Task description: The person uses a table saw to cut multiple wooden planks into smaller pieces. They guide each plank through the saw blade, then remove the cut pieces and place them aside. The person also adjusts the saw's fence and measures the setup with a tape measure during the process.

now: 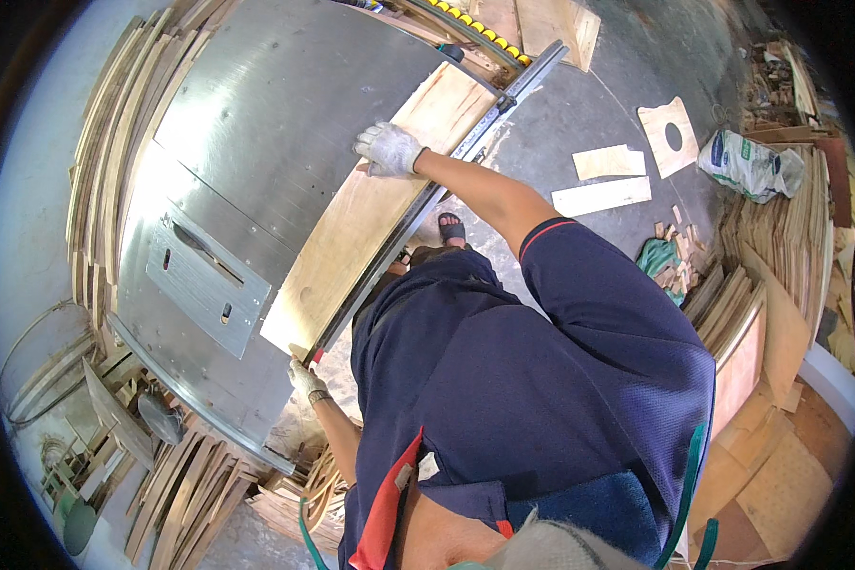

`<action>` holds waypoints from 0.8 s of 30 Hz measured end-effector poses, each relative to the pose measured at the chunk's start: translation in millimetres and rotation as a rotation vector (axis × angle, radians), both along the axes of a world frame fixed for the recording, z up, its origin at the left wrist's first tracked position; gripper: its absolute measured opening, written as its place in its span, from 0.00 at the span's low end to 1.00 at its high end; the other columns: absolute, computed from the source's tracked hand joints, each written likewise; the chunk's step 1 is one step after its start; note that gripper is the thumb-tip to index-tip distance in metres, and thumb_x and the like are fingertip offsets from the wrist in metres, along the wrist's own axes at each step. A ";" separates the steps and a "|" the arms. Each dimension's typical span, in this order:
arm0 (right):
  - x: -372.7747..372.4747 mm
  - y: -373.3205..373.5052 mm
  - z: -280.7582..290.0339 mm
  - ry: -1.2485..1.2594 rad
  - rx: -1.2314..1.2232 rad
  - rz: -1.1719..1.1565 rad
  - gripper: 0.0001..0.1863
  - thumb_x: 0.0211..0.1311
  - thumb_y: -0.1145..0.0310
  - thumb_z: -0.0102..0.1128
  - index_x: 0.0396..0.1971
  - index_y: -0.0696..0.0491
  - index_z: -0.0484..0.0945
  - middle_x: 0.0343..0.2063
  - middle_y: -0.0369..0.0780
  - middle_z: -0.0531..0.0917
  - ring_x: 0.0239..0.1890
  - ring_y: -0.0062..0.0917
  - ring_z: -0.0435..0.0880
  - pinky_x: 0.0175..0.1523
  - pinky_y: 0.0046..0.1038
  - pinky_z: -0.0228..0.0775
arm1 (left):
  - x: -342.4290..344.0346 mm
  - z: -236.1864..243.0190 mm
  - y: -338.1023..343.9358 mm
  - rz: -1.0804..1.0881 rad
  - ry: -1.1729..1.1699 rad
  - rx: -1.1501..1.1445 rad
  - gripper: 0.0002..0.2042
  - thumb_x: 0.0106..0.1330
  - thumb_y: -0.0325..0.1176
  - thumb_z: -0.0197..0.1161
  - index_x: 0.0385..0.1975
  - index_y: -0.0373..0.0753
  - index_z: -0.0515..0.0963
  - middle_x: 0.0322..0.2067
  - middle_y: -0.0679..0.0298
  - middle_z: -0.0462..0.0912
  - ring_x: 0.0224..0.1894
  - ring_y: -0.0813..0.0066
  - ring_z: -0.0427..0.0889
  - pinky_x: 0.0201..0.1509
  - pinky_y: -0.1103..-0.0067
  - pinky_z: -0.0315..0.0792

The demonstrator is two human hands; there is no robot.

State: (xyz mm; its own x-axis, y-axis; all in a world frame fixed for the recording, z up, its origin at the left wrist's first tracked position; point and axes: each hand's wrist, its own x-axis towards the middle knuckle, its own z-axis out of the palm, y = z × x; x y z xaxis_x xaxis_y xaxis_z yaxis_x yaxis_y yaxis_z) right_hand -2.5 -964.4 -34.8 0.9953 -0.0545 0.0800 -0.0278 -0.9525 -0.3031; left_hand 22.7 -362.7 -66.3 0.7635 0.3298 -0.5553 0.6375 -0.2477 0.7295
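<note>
A long pale plywood board [356, 220] lies along the near edge of a grey metal saw table [285, 85], beside a metal rail. My right hand [389, 150], in a whitish work glove, rests on top of the board toward its far end, with its fingers stretched over the board's far edge. My left hand [306, 380], also gloved, is at the board's near-left corner with its fingers closed about the end; part of the grip is hidden. A slotted metal insert plate [204, 285] with a saw blade [195, 239] in its slot sits left of the board.
Wood strips [128, 142] are stacked along the table's left side. Plywood offcuts [603, 195] and a piece with a round hole [670, 138] lie on the floor to the right. Beyond them are a white sack [746, 166] and stacked panels [774, 228]. Yellow rollers [484, 33] line the far end.
</note>
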 end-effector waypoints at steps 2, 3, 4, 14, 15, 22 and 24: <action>-9.1 5.0 -5.4 -0.047 -0.020 -0.034 0.24 0.63 0.47 0.63 0.49 0.51 0.81 0.49 0.43 0.82 0.59 0.38 0.78 0.69 0.46 0.65 | 0.7 -0.2 -0.1 0.024 0.027 0.002 0.14 0.70 0.50 0.62 0.44 0.48 0.79 0.39 0.72 0.84 0.39 0.79 0.78 0.41 0.72 0.64; -13.0 7.4 -7.2 -0.046 -0.023 -0.042 0.25 0.64 0.47 0.63 0.51 0.51 0.80 0.51 0.43 0.81 0.61 0.38 0.77 0.71 0.47 0.61 | 1.4 -0.4 -0.1 -0.001 0.010 0.004 0.14 0.70 0.50 0.62 0.44 0.48 0.79 0.39 0.72 0.84 0.39 0.78 0.78 0.41 0.73 0.64; -16.8 9.2 -8.2 -0.016 -0.030 -0.056 0.26 0.64 0.47 0.63 0.53 0.51 0.79 0.53 0.43 0.80 0.63 0.37 0.75 0.74 0.48 0.58 | 2.6 -0.8 -0.5 0.005 0.025 0.019 0.14 0.70 0.50 0.62 0.44 0.47 0.79 0.39 0.72 0.84 0.39 0.78 0.78 0.41 0.73 0.65; -32.5 33.5 -1.9 0.223 -0.044 -0.227 0.37 0.66 0.39 0.59 0.68 0.45 0.70 0.70 0.42 0.68 0.78 0.35 0.56 0.73 0.73 0.37 | -1.0 -10.0 1.7 -0.042 -0.048 0.005 0.19 0.69 0.49 0.65 0.48 0.41 0.78 0.41 0.66 0.86 0.44 0.70 0.83 0.53 0.67 0.72; -32.9 35.2 -1.3 0.205 -0.040 -0.239 0.37 0.66 0.38 0.58 0.68 0.45 0.70 0.71 0.42 0.68 0.79 0.35 0.56 0.74 0.73 0.36 | 0.4 -6.6 -4.6 -0.042 -0.085 -0.016 0.18 0.70 0.47 0.65 0.46 0.38 0.78 0.40 0.61 0.86 0.43 0.67 0.83 0.53 0.67 0.73; -33.0 36.2 4.1 0.261 -0.123 -0.287 0.36 0.67 0.37 0.55 0.68 0.43 0.70 0.72 0.38 0.67 0.78 0.34 0.57 0.73 0.74 0.38 | -15.0 55.2 -152.2 -0.920 -0.246 0.603 0.41 0.52 0.61 0.76 0.56 0.33 0.76 0.59 0.44 0.78 0.62 0.42 0.74 0.65 0.58 0.70; -27.8 36.8 5.2 0.266 -0.109 -0.265 0.36 0.67 0.37 0.56 0.68 0.42 0.71 0.71 0.37 0.68 0.77 0.33 0.59 0.72 0.73 0.40 | -37.8 64.3 -209.8 -1.335 -0.250 0.603 0.48 0.46 0.58 0.78 0.64 0.32 0.71 0.65 0.41 0.71 0.69 0.42 0.67 0.72 0.53 0.62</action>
